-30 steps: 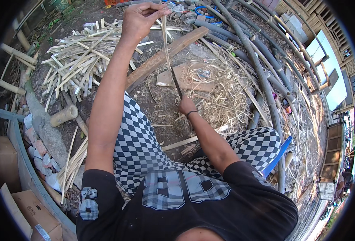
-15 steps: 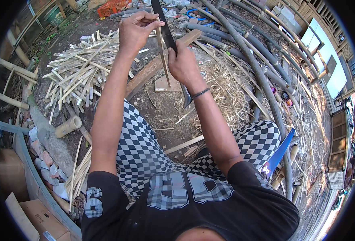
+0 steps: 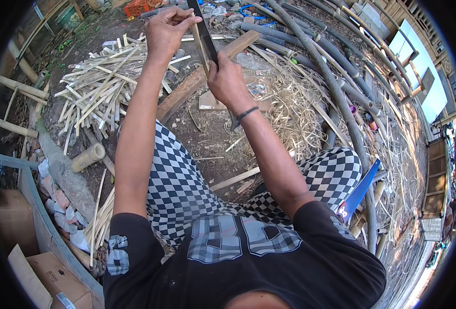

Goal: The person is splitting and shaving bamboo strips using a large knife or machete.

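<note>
One narrow pale strip (image 3: 199,45) leans just short of 12 o'clock, its top end pinched between thumb and fingers of my left hand (image 3: 165,35) at 11, while my right hand (image 3: 228,82) at 12 is wrapped round the grip of a long dark knife (image 3: 206,37). The blade lies close along the strip, reaching past my left fingertips, so I'd judge a clean pass wants the edge nearly flat, pressure light and even, and those fingertips well clear.

From my head, the left fisheye camera looks down, my shirt (image 3: 243,270) near below it, my hands (image 3: 227,85) and ground (image 3: 179,135) farther out.
</note>
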`<state>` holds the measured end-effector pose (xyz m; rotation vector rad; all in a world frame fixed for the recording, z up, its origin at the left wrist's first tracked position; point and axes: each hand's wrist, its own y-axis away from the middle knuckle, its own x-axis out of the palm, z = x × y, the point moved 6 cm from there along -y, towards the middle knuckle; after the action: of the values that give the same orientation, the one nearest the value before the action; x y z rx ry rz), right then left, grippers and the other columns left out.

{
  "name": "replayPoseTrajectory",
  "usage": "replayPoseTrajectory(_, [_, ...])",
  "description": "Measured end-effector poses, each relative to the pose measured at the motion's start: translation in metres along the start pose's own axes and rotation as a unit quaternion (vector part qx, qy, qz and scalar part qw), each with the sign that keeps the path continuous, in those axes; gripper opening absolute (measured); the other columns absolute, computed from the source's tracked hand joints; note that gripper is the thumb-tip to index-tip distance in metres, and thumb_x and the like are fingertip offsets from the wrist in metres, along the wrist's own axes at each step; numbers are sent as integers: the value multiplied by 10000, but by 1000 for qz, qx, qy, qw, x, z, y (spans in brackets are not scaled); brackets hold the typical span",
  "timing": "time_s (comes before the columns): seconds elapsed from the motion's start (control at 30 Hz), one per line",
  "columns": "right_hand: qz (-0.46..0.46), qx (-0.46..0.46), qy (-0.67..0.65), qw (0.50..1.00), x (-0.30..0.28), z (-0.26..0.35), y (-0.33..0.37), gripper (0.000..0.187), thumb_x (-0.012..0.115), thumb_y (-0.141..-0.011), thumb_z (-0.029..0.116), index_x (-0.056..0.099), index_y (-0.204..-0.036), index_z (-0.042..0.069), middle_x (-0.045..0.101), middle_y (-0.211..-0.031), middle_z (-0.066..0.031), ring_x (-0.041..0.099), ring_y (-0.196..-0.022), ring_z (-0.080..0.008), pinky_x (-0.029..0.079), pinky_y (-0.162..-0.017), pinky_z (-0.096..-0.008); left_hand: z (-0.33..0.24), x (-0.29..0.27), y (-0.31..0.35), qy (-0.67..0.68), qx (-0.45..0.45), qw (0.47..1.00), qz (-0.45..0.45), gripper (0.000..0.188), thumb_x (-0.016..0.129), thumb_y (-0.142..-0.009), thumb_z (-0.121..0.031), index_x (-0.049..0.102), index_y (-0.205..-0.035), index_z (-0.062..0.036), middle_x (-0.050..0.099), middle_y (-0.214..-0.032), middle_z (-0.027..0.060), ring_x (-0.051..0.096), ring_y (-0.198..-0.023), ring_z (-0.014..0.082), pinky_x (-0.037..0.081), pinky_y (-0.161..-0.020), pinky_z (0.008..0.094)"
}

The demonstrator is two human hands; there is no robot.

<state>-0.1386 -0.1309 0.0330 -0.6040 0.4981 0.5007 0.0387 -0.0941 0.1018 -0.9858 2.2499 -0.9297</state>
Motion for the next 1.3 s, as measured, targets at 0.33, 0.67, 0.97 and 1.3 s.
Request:
replayPoseTrajectory(0.33, [10,3,11,1000,8,-20,-4,182,521,-914,149,536,-984,-19,636,-833,-322,612,-828,-516,465,-778,-597,-7,8,-3,21,-33,998,39,195,799,-782,-28,691,-929,44,728,-986,111,690,-895,125,572,-853,260])
replayPoseTrajectory(0.67, [67,42,74,994,23,-42,0,191,540,-896,144,560,-1008,-9,644,-948,-320,619,-919,-497,476,-825,-575,-5,14,5,45,-8,998,48,179,780,-794,-11,698,-947,32,726,-1008,107,691,-915,138,578,-863,272])
replayPoseTrajectory(0.97, [88,101,65,989,53,-88,14,272,508,-922,158,550,-1135,-6,646,-965,-322,622,-942,-492,478,-854,-574,-21,25,2,43,-38,997,54,149,789,-776,7,651,-828,31,691,-808,83,675,-787,136,569,-719,288])
replayPoseTrajectory(1.3, [-22,4,-50,998,34,-30,9,172,516,-924,168,515,-953,-2,624,-772,-323,609,-777,-530,472,-746,-596,-22,4,1,2,-57,998,28,168,776,-785,16,609,-807,21,668,-819,60,655,-765,128,565,-730,291])
